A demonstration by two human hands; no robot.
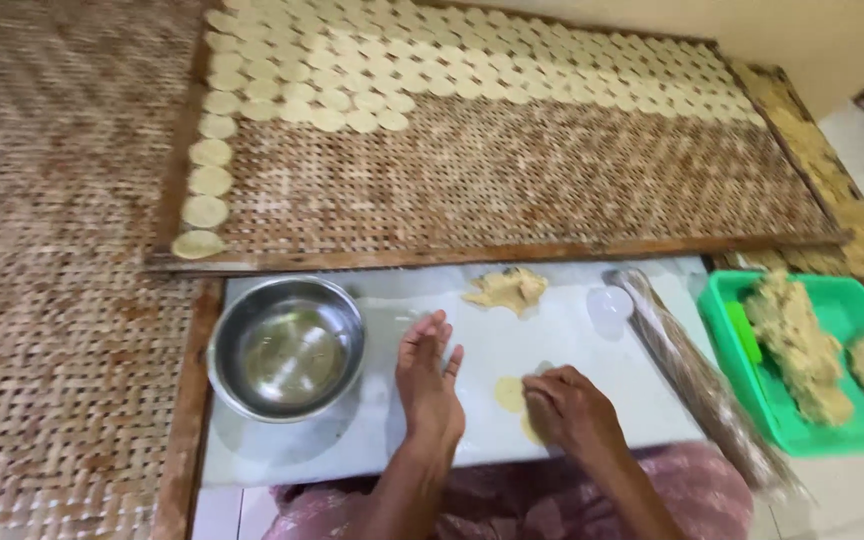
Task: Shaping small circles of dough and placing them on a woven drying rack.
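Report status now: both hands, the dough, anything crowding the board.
Left hand open, flat, empty. Right hand curled over flat dough disc on white board. Steel bowl left, dough lump ahead, rolling pin right; none touching.

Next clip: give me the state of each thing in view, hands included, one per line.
left hand: open, flat on white board
right hand: curled over dough disc
steel bowl: upright, looks empty
woven tray: partly filled with discs
green tub: holds crumbly dough
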